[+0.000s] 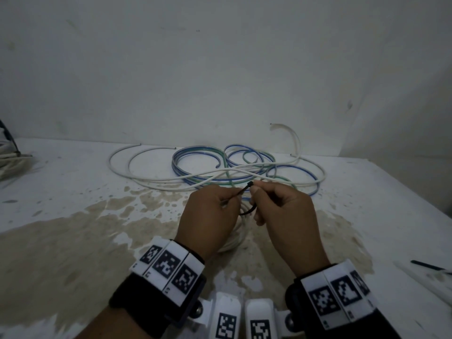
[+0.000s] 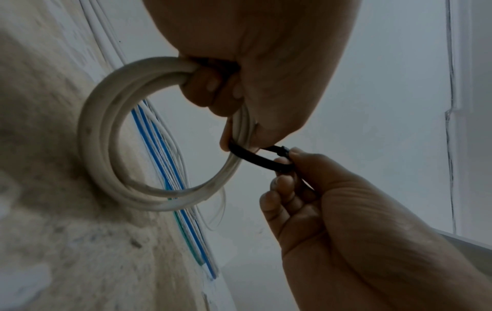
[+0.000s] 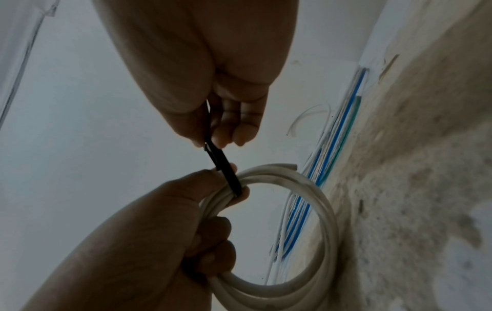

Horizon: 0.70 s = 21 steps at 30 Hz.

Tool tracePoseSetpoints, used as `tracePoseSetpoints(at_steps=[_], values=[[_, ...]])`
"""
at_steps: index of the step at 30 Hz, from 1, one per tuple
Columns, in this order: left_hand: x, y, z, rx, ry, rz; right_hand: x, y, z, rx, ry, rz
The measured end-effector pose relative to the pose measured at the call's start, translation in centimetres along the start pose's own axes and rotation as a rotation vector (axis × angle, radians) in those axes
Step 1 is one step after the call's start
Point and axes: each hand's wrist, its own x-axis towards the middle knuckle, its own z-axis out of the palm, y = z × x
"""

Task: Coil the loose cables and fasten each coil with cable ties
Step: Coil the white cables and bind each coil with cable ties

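From the head view, our left hand [image 1: 208, 214] and right hand [image 1: 283, 209] pinch a black cable tie [image 1: 247, 189] above the stained table [image 1: 73, 241], loose cables [image 1: 232, 167] lying behind. From the left wrist, the left hand also grips the white coil [image 2: 106, 134]. From the right wrist, the tie loops the coil loosely; it may slip and free the turns. We see no containers.
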Motion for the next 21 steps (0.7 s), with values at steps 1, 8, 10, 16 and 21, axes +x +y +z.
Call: tracePoseSetpoints(at_steps=[1, 8, 10, 16, 21], values=[[0.0, -0.1, 0.0, 0.017, 0.000, 0.016, 0.0, -0.1, -0.1, 0.031, -0.009, 0.020], [0.2, -0.4, 0.0, 0.143, -0.068, 0.067, -0.1, -0.7, -0.1, 0.166, -0.061, 0.164], [0.1, -0.4, 0.0, 0.150, -0.076, 0.073, -0.1, -0.9, -0.2, 0.127, -0.064, 0.147], [-0.2, 0.1, 0.3, 0.143, -0.076, 0.121, 0.0, -0.8, -0.6, 0.090, -0.119, 0.165], [-0.1, 0.6, 0.3, -0.035, -0.019, -0.040, -0.4, -1.2, -0.1, 0.095, -0.020, 0.041]])
